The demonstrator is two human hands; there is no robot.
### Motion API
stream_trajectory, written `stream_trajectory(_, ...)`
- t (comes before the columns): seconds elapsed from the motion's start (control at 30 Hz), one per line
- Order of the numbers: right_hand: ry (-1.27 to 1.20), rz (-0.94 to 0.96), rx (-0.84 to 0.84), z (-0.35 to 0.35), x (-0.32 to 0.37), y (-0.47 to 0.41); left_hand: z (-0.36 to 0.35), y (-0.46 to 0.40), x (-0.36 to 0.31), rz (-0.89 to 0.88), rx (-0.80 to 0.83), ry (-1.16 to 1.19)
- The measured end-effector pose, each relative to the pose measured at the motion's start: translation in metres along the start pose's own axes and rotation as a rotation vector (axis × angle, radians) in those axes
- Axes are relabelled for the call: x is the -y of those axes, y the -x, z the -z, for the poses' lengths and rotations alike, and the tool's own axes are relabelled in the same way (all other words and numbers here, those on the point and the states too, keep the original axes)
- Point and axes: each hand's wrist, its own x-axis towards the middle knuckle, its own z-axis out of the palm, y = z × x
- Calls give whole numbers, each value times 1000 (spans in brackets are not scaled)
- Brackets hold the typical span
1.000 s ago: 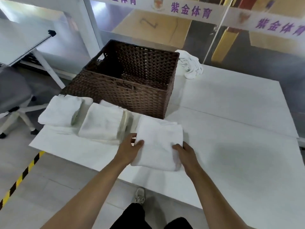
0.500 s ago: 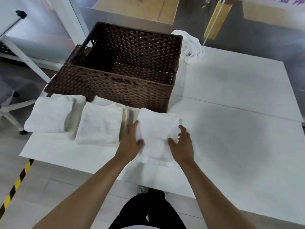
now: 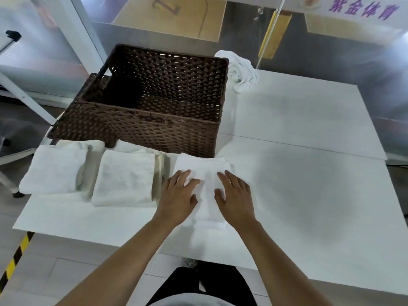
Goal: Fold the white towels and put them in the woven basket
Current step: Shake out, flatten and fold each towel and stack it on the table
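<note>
Nubby white terry cloth on the folded towels [image 3: 123, 177], soft and matt. The basket [image 3: 154, 133] is dark brown wicker, coarse weave with a slight sheen, and it sits on a smooth, matt white table [image 3: 309, 195].

Sports-venue or gym back area suggested, glass partition [image 3: 309, 51] banded with purple Chinese lettering [image 3: 362, 8] behind a white table [image 3: 309, 173], yellow-and-black hazard tape [image 3: 15, 259] laid on pale tiled floor [image 3: 55, 281].
</note>
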Motion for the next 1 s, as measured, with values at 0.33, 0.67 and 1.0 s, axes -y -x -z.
stream_trajectory(0.33,-35,-80,-103,50,-63,-29,18,-58,-58,-123,-104,52)
stream_trajectory(0.67,-79,-149,-65,84,-181,-107,-7,-172,-130,-37,-68,102)
stream_trajectory(1.0,-89,-25,32,59,-272,-262,-66,-302,-143,105,-35,103)
